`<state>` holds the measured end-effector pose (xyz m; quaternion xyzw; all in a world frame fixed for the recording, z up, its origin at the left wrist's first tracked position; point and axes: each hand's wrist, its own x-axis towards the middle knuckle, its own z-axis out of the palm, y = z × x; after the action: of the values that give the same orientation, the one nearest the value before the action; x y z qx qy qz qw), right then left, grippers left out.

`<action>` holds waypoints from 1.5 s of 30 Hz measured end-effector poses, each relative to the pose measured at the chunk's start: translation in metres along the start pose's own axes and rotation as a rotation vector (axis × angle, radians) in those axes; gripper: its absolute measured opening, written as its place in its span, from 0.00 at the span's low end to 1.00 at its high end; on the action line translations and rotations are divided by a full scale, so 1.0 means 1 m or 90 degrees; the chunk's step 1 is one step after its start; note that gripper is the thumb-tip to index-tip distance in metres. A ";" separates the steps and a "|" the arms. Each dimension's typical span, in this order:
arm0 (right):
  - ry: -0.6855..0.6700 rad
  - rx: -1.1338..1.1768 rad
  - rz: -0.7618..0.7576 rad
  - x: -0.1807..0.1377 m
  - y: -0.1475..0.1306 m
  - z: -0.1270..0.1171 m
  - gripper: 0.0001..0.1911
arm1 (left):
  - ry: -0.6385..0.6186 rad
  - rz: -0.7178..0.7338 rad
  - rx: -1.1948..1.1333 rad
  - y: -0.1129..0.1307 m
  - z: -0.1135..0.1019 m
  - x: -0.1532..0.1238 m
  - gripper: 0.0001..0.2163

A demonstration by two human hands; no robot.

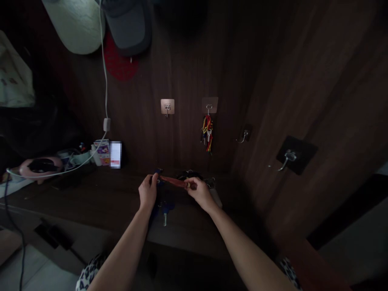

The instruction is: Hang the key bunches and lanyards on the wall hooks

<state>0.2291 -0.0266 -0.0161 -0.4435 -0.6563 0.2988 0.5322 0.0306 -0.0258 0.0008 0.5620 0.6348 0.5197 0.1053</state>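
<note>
My left hand (148, 191) and my right hand (197, 192) are raised over a dark wooden shelf (91, 198), holding a reddish-brown strap (172, 181) stretched between them. A key with a blue cover (166, 210) hangs below the strap near my left hand. Behind the strap lies a dark bunch of keys and rings (189, 175), partly hidden by my right hand. A pale tag (216, 198) hangs just past my right hand.
Adhesive wall hooks (167, 106) are on the dark wood panel above, and one holds a bunch of red and yellow cords with keys (207, 131). Metal hooks (287, 157) are to the right. A white cable (106, 89) runs down the left, beside small boxes (101, 152).
</note>
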 end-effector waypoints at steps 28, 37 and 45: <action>-0.155 0.081 -0.019 -0.014 -0.032 0.022 0.19 | -0.147 0.142 -0.102 0.013 0.004 -0.011 0.17; -0.146 0.181 0.034 -0.013 -0.033 0.018 0.11 | -0.135 0.110 -0.093 0.013 0.002 -0.011 0.19; -0.016 0.222 0.037 -0.005 -0.033 0.007 0.13 | -0.078 0.087 -0.109 0.010 0.001 -0.008 0.22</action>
<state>0.2133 -0.0446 0.0088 -0.3595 -0.5883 0.4285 0.5840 0.0406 -0.0336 0.0047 0.6237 0.5405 0.5428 0.1558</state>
